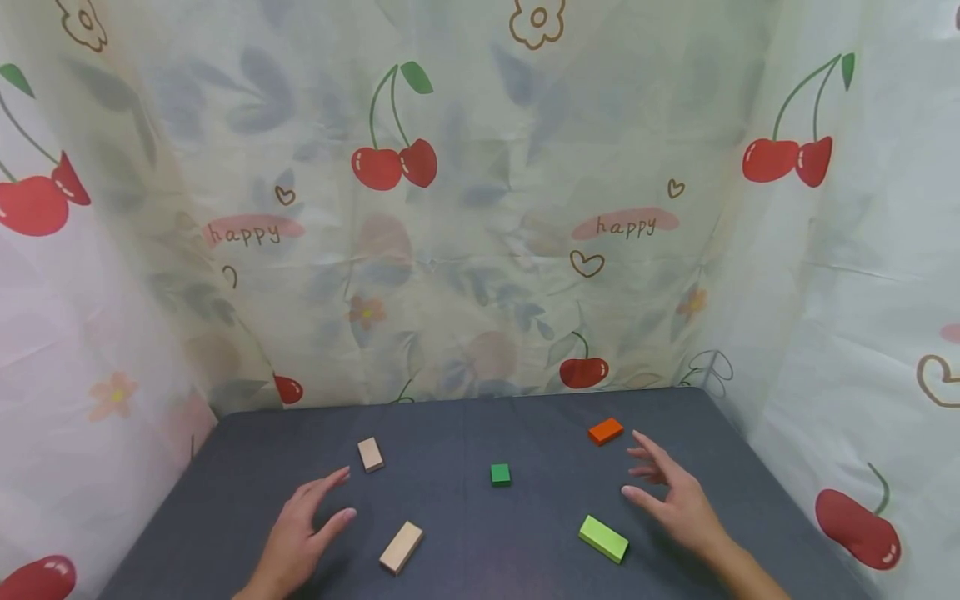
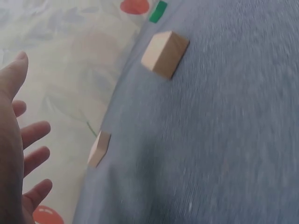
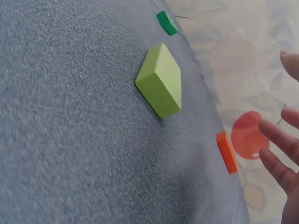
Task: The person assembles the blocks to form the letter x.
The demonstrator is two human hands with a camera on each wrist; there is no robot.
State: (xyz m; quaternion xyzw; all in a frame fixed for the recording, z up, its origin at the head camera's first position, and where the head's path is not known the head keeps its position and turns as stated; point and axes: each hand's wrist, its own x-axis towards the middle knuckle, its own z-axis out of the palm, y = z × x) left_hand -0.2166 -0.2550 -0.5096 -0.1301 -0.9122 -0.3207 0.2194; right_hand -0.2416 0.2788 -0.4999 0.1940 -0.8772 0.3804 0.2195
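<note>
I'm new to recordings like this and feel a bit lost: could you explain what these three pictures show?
There is no machine here, just a person's bare left hand and right hand. The widest picture comes from a camera worn on the head; the other two come from a camera on each wrist, so things look slanted there. On the dark surface lie five blocks: a nearer pale block and a farther pale block by the left hand, a green block mid-table, and a lime block and an orange block by the right hand. Neither hand holds anything.
</note>
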